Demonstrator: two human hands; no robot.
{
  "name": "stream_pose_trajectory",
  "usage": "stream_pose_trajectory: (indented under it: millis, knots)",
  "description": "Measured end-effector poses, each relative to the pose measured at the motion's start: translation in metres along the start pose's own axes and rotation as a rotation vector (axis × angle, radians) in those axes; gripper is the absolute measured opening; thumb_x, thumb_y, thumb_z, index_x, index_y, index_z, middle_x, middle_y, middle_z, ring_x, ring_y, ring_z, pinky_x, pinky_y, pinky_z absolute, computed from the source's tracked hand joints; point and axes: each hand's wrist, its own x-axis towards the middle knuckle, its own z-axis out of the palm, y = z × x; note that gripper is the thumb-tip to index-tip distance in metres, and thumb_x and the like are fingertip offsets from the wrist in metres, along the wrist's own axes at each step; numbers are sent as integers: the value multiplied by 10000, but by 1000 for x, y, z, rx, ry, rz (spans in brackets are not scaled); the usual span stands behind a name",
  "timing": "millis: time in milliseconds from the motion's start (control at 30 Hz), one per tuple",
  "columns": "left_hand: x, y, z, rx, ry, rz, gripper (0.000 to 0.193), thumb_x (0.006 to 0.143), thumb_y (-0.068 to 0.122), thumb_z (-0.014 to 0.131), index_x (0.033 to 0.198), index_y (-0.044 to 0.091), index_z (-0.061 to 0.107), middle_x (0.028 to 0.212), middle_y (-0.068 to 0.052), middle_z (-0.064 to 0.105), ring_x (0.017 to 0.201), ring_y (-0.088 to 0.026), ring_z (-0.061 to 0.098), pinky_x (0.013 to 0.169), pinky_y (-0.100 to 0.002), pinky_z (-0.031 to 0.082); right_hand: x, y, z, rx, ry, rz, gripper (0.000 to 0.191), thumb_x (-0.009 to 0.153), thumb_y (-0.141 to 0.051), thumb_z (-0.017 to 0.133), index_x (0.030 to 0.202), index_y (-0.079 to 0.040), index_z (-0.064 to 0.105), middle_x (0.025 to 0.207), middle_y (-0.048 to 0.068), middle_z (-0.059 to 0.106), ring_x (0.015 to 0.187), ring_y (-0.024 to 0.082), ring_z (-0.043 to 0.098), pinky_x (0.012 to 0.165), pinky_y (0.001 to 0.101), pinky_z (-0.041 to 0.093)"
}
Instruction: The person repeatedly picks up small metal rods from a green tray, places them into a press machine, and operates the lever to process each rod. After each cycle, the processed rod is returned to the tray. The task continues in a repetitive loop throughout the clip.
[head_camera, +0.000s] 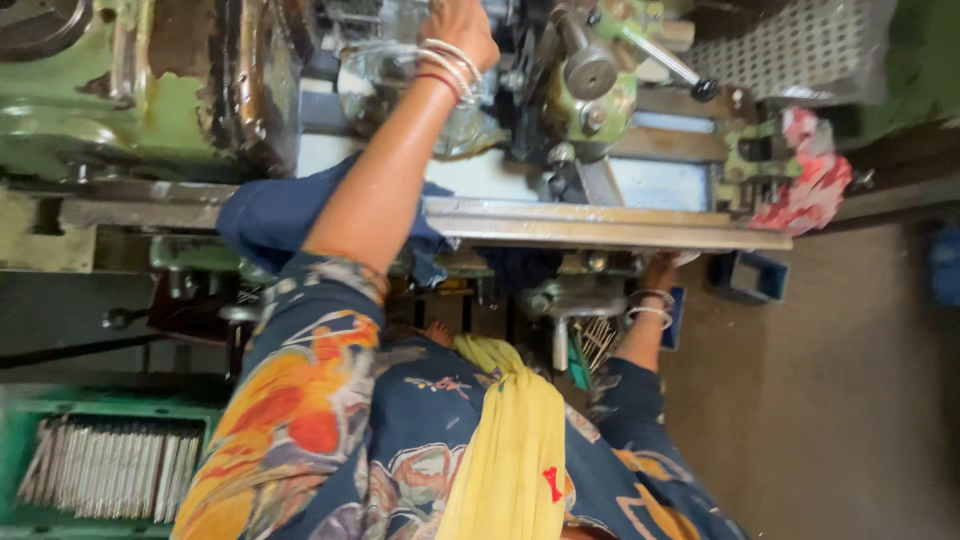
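Green lathe (120, 90) across the top, workshop floor to the right.
Left hand (462, 30) stretched up onto the machine, grip unclear; right hand (660, 270) low under the rail (600, 228), grip hidden.

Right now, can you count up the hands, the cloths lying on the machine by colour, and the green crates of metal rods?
Hands: 2, left hand up on the machine, right hand under the bed rail
Blue cloth: 1
Red and white rag: 1
Green crate of metal rods: 1
Total: 5

Two hands (462, 30), one lathe (600, 80)
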Motion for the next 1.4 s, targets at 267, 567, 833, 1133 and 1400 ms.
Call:
stream_pose_trajectory:
  millis: [267, 567, 833, 1133, 1400]
  knots:
    - [-200, -199, -152, -698, 372, 511, 377, 1008, -68, 788, 1269, -37, 518, 1323, -191, 609, 1182, -279, 692, 1016, -375, 647, -75, 60, -62, -1081, -147, -468, 262, 972, -116, 566, 1200, -15, 645, 1060, 227, 690, 953, 354, 657, 854, 432, 518]
    - [-420, -407, -92, -680, 1009, -485, 309, 1139, 218, 723, 1179, 7, 500, 1058, -36, 557, 807, -102, 546, 645, -258, 497, -304, 144, 105, -988, -1311, -345, 229, 1053, -238, 534, 1212, -91, 609, 1115, 126, 722, 1062, 310, 702, 907, 371, 550]
    - [-491, -310, -58, -48, 676, -21, 375, 964, 252, 814, 1246, 58, 660, 1119, -156, 708, 952, -378, 686, 807, -429, 555, -470, 173, 256, -541, -1352, 846, 168, 1105, -324, 448, 1088, -208, 569, 658, -58, 386, 467, 76, 302, 398, 262, 204]
    - [-525, -325, -105, -23, 635, 160, 333, 967, 281, 800, 1182, 87, 635, 947, -122, 684, 834, -355, 664, 720, -450, 539, -540, 153, 266, -457, -1482, 1143, 200, 1102, -377, 437, 1001, -220, 508, 644, -62, 322, 486, 62, 252, 410, 221, 166]
    - [-529, -350, -111, -110, 534, -33, 397, 1070, 375, 772, 1280, 96, 581, 994, -72, 713, 774, -257, 682, 634, -401, 531, -575, 165, 279, -472, -1604, 394, 246, 1139, -359, 457, 1134, -165, 609, 698, -34, 406, 529, 83, 297, 448, 265, 210]
